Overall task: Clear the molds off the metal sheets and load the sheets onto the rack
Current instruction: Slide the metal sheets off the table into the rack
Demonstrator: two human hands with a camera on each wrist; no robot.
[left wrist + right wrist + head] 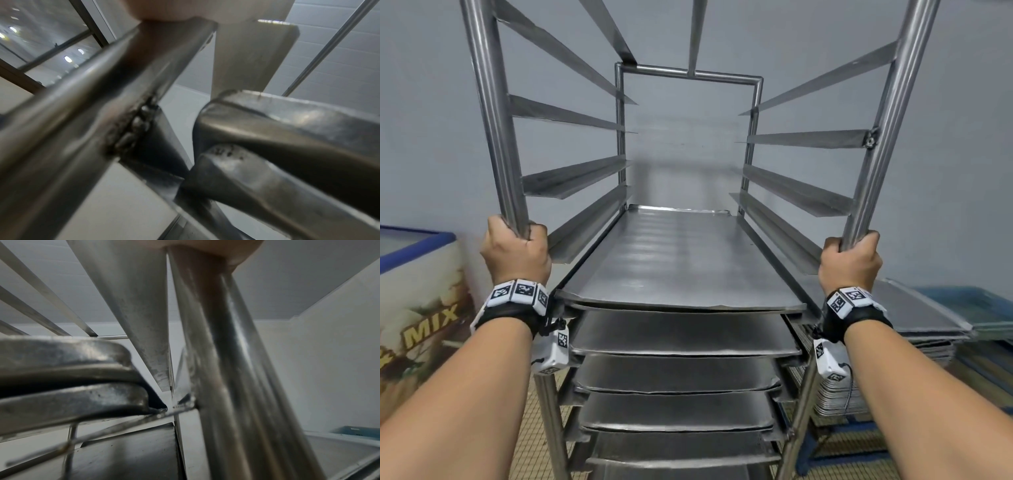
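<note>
A tall steel rack (493, 113) stands in front of me in the head view. Several metal sheets (681, 260) lie on its lower runners, one above another; the upper runners are bare. My left hand (515, 250) grips the rack's front left post, and my right hand (851, 260) grips the front right post (883, 137). In the left wrist view the left post (82, 113) runs close past the lens beside sheet corners (267, 123). The right wrist view shows the right post (226, 369) and stacked sheet edges (72, 366). No molds are in view.
A chest freezer (417, 308) with a blue rim and "MIX" lettering stands at the left. At the right, a stack of metal sheets (914, 318) lies on a blue frame beside a blue crate (976, 301). A grey wall is behind the rack. The floor is tiled.
</note>
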